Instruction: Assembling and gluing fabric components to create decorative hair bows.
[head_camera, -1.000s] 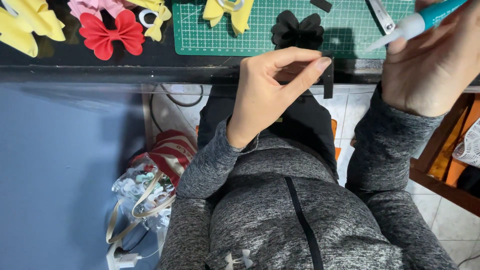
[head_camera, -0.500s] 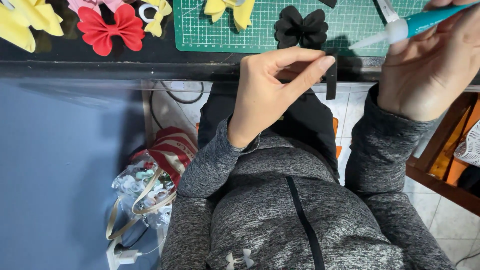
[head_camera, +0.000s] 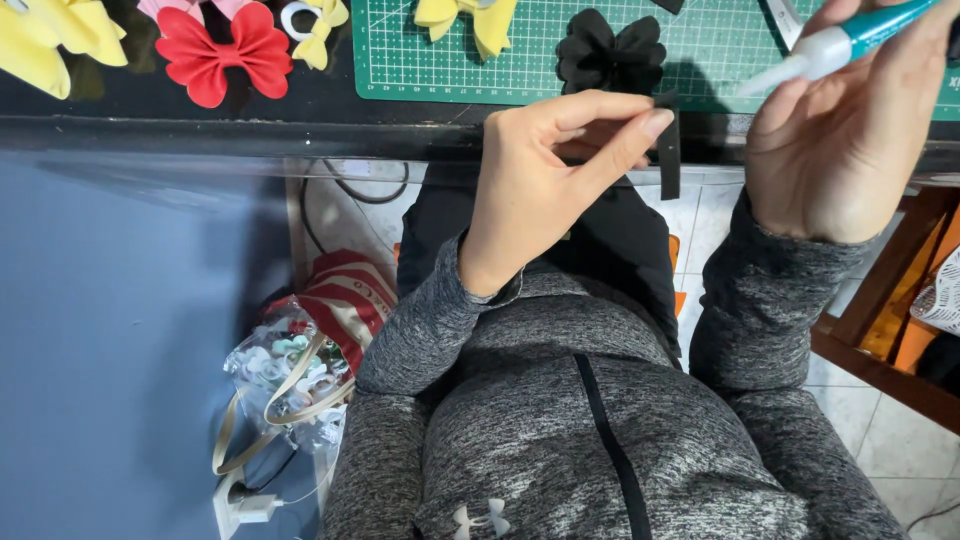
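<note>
My left hand (head_camera: 545, 180) pinches a narrow black strip (head_camera: 668, 150) between thumb and forefinger, just below the table's front edge. The strip hangs down from the fingertips. My right hand (head_camera: 850, 130) grips a teal glue tube with a white nozzle (head_camera: 830, 45), its tip pointing left, up and to the right of the strip. A black foam bow (head_camera: 610, 50) lies on the green cutting mat (head_camera: 480, 70) just beyond my left hand.
A red bow (head_camera: 225, 50), yellow bows (head_camera: 50, 45) and another yellow bow (head_camera: 470, 18) lie on the dark table (head_camera: 200, 110). On the floor to the left stands a clear bag of small pieces (head_camera: 285, 375). A wooden frame (head_camera: 880, 330) is at the right.
My right hand with the glue tube has drifted slightly up and to the right. The left hand holds the strip in about the same place.
</note>
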